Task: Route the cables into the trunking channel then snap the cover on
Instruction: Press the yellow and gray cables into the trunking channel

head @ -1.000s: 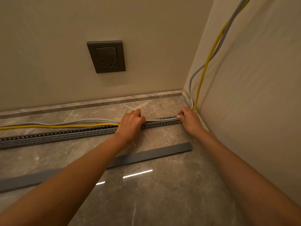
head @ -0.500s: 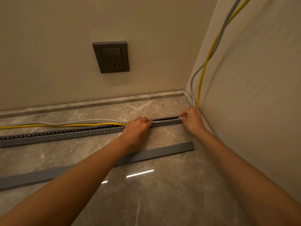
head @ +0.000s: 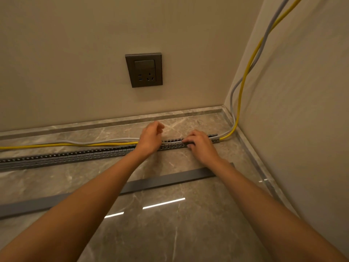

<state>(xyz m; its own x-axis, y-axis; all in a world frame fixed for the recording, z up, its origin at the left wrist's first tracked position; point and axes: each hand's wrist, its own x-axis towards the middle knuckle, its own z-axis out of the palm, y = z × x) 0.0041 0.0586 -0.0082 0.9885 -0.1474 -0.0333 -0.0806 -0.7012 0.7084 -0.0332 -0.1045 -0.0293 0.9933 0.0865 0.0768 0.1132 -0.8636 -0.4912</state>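
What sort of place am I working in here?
Likely a finished indoor room, at a corner: the far wall and side wall meet above a polished stone-look floor with matching skirting, and a wall socket sits in the far wall.

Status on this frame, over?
Right hand fingertips on trunking channel near corner. Left hand over cables, grip unclear. Cables left of it outside channel. Cover loose on floor.

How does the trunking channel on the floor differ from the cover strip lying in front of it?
The trunking channel has slotted, comb-like walls; the cover is a smooth flat strip. The channel lies nearer the wall with the right hand on it; the cover lies nearer the camera, no hand on it. Both are long, grey and roughly parallel.
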